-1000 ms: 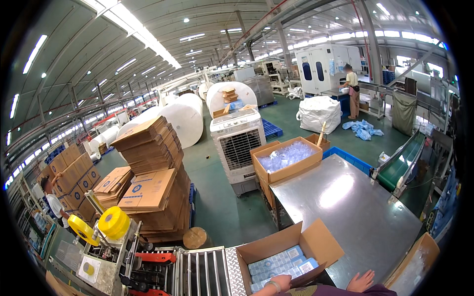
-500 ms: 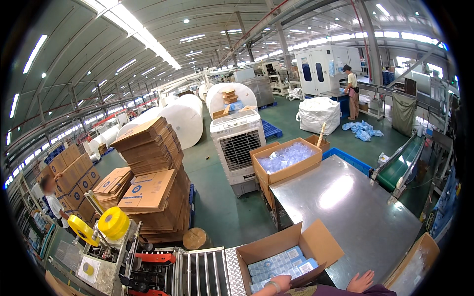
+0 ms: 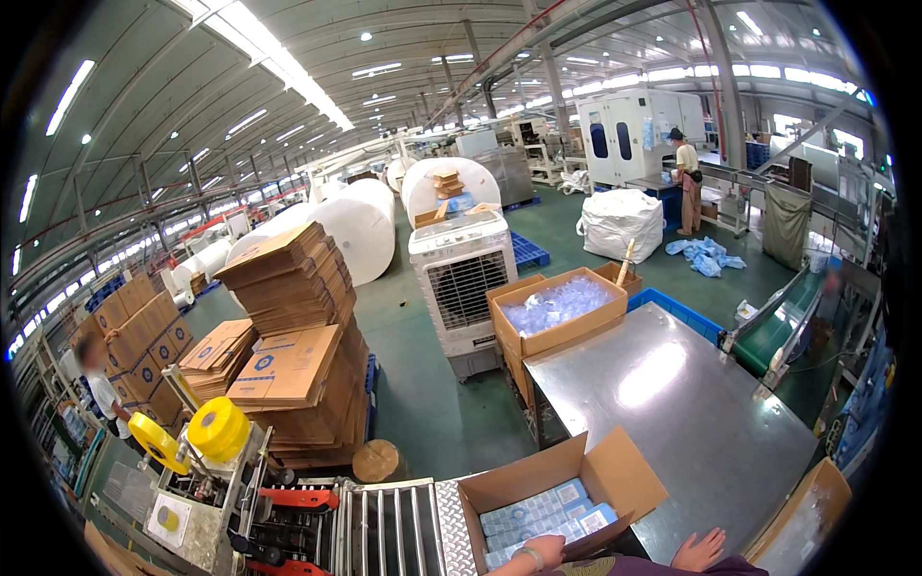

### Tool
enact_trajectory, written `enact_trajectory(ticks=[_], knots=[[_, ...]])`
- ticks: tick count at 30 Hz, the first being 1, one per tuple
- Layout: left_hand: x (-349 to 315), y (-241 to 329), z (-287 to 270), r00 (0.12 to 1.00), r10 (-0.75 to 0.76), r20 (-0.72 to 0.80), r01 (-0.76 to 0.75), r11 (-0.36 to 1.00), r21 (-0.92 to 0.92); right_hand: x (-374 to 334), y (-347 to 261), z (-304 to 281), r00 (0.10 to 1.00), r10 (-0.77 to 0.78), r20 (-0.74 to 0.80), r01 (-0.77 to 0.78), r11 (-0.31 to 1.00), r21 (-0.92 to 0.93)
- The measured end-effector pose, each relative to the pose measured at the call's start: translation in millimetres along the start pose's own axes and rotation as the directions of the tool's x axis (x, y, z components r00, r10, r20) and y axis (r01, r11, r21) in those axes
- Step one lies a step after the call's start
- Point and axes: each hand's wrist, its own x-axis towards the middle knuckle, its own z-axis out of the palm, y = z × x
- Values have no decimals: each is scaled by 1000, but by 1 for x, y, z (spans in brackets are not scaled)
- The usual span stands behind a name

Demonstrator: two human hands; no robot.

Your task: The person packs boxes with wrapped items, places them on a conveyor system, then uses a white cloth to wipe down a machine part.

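Observation:
An open cardboard box [image 3: 629,472] stands at the near edge of the work area, its flaps spread outward. Rows of blue-and-white wrapped packs [image 3: 538,509] fill its visible inside. At the box's near edge is my left hand [image 3: 545,550], closed, with a band round the wrist; what its fingers hold, if anything, is hidden. To the right of the box, my right hand [image 3: 698,550] lies on the shiny metal table [image 3: 711,422] with its fingers apart, holding nothing.
A roller conveyor [image 3: 389,528] joins the box's left side, beside a taping machine with yellow tape rolls [image 3: 218,429]. Stacked flat cartons [image 3: 298,365], an air cooler [image 3: 466,278] and a carton of clear plastic [image 3: 567,307] stand beyond. Two people [image 3: 688,182] [image 3: 101,389] are farther off.

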Motion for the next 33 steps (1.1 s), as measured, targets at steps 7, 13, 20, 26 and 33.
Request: enact_trajectory(ticks=[7, 13, 20, 26, 33], knots=[[19, -19, 23, 999, 25, -28, -25, 1000, 1, -1, -4, -22, 979, 15, 204, -45, 989, 140], [28, -15, 21, 998, 69, -4, -69, 997, 17, 2, 14, -1, 988, 39, 151, -64, 985, 162], [25, -40, 42, 974, 32, -225, -37, 999, -20, 5, 1, 0, 988, -5, 154, -31, 973, 228], [32, -44, 44, 983, 119, -139, -136, 984, -118, 6, 11, 9, 983, 17, 181, -52, 980, 193], [15, -30, 21, 995, 83, -59, -86, 995, -54, 4, 8, 3, 984, 12, 179, -54, 971, 231]])
